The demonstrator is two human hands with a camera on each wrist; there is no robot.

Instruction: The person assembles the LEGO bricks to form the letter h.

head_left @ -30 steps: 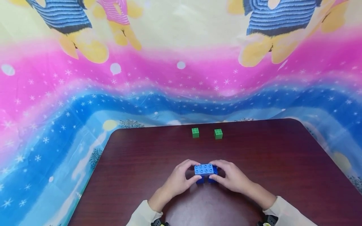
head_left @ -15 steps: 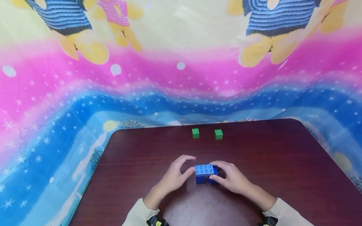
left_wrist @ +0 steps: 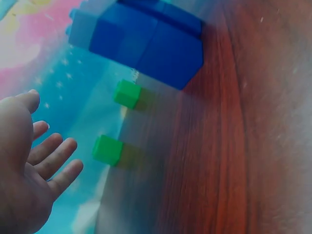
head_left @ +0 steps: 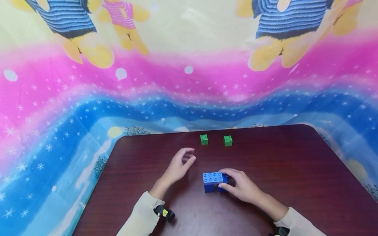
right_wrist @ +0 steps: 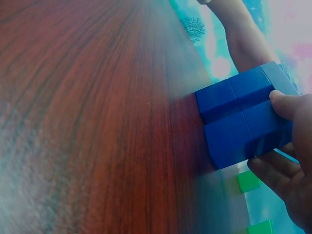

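Note:
A light blue toy building brick, studded on top, bridges dark blue bricks standing on the table; a gap shows between them. My right hand grips the right side of this stack, its thumb lying on a dark blue face in the right wrist view. To the left and farther back, my left hand hovers away from the stack with loosely bent fingers and holds nothing. Beyond it sit two small green bricks, a left one and a right one, touched by neither hand.
The dark reddish-brown table has rounded far corners. A printed cloth in pink, blue and cream hangs behind and along both sides. Each wrist carries a black strap, such as the left strap.
My left hand has let go of the brick stack and moved left and farther back, toward the green bricks. The right hand and the stack stay in place.

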